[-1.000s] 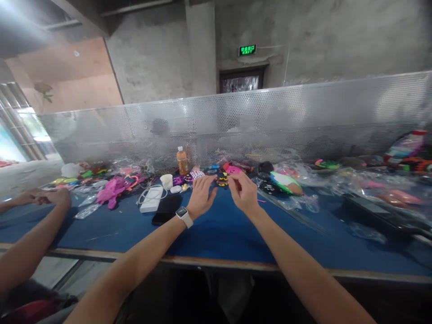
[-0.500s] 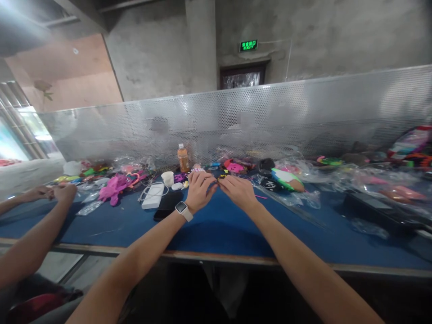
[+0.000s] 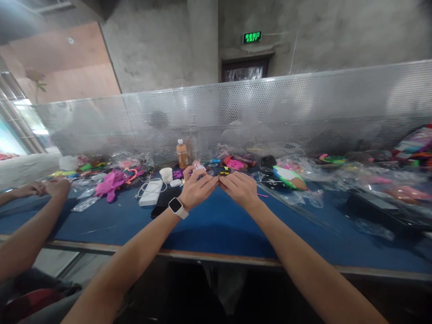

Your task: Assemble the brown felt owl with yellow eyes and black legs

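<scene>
My left hand (image 3: 197,188), with a white smartwatch (image 3: 175,207) on its wrist, and my right hand (image 3: 239,188) meet fingertip to fingertip above the blue table (image 3: 216,225). Both hands are closed in a pinch on a small piece that is too tiny to name. Just behind the fingers lies a small black and yellow toy (image 3: 224,172). A black phone (image 3: 165,200) and a white power bank (image 3: 150,192) with a cable lie left of my left hand.
Another person's arms (image 3: 37,202) rest on the table at the left. Pink and purple rubber toys (image 3: 113,181), an orange drink bottle (image 3: 182,154), a white cup (image 3: 166,174) and plastic bags (image 3: 303,180) crowd the back, in front of a perforated metal screen (image 3: 303,103).
My hands drew closer together, from apart around the black and yellow toy to fingertips touching in a pinch. The view tilted slightly upward.
</scene>
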`<state>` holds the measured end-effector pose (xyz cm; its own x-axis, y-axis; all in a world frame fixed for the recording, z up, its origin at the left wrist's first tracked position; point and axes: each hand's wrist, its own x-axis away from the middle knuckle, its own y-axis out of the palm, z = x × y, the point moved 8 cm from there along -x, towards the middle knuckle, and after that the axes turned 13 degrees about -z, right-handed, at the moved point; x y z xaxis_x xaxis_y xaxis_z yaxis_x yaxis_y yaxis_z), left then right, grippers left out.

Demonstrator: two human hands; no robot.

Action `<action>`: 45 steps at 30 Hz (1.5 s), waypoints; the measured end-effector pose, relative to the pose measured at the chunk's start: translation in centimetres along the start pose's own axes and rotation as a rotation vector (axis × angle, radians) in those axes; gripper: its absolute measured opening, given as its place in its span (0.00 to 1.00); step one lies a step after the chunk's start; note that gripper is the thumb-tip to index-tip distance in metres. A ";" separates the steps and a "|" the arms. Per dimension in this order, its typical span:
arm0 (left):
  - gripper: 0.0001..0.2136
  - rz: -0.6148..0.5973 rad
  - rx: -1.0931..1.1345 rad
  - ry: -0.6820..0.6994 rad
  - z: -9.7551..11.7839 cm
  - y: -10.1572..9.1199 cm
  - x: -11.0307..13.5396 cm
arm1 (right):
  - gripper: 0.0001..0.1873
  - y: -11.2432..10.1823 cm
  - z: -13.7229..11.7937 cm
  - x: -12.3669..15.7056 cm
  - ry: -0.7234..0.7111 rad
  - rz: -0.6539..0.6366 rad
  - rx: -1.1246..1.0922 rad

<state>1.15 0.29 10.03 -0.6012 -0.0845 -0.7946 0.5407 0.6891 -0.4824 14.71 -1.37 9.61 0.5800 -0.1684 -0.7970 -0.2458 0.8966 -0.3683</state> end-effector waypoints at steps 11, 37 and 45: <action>0.04 0.007 -0.011 -0.035 0.3 0.4 -0.4 | 0.03 -0.3 0.5 -0.2 0.017 0.005 -0.024; 0.08 -0.198 0.028 -0.224 -3.5 5.8 1.3 | 0.09 6.8 2.2 -0.6 -0.150 -0.296 -0.086; 0.09 -0.256 0.079 -0.241 -4.4 7.9 2.2 | 0.12 9.0 1.5 0.7 -0.104 -0.295 -0.057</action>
<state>1.44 8.72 6.10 -0.5716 -0.4212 -0.7042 0.4403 0.5667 -0.6964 14.06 7.20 6.51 0.7082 -0.3728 -0.5995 -0.0964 0.7901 -0.6053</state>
